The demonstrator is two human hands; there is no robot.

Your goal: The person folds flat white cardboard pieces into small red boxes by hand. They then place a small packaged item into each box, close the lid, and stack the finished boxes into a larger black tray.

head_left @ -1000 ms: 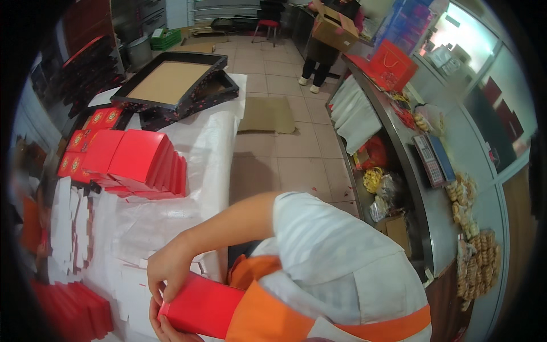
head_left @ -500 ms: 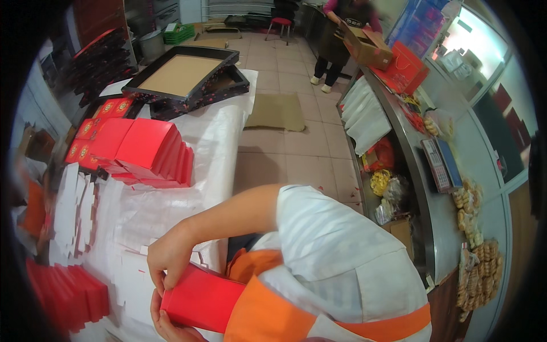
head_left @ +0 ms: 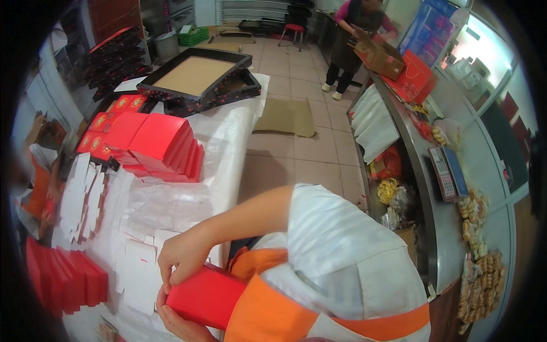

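Note:
A red paper box (head_left: 208, 296) lies against my orange apron at the table's edge. My right hand (head_left: 185, 256) reaches across from above and pinches the box's far end with bent fingers. From below, my left hand (head_left: 185, 326) wraps the same end, its thumb and fingers on the corner. Just beyond my hands lie white folded card pieces (head_left: 139, 268) on the table's white plastic sheet. A row of red folded boxes (head_left: 68, 279) stands at the left. Farther back, a pile of red boxes (head_left: 165, 145) rises on the sheet.
Black patterned trays (head_left: 194, 80) sit at the table's far end, beside a tray of red boxes with gold emblems (head_left: 105, 128). At the left edge, another person (head_left: 40, 182) handles something red. A second person (head_left: 364, 28) stands by a carton (head_left: 379, 54) on the right-hand counter.
The view has shifted, so the scene sits slightly to the right. Both hands stay on the red box end with only slight finger movement. The person at the left edge shows more.

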